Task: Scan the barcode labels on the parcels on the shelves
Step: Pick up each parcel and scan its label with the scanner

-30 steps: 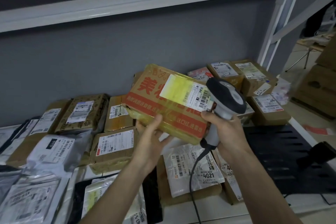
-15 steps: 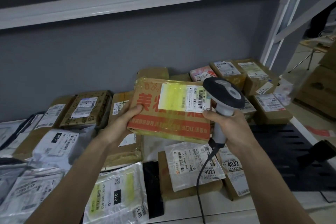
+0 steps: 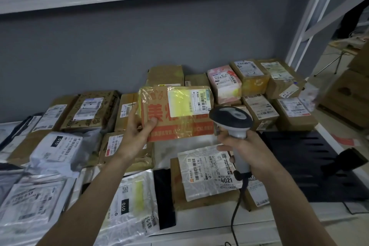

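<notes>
left hand [image 3: 137, 136] gripping the lower left corner of a flat brown cardboard parcel with red print and a yellow-tinted label [image 3: 177, 114], thumb on its front, held up tilted above the white shelf [image 3: 219, 223]. right hand [image 3: 245, 154] wrapped round the handle of a grey corded barcode scanner [image 3: 231, 124], head just beside the parcel's right edge. more labelled boxes and plastic mailers lying all over the shelf.
</notes>
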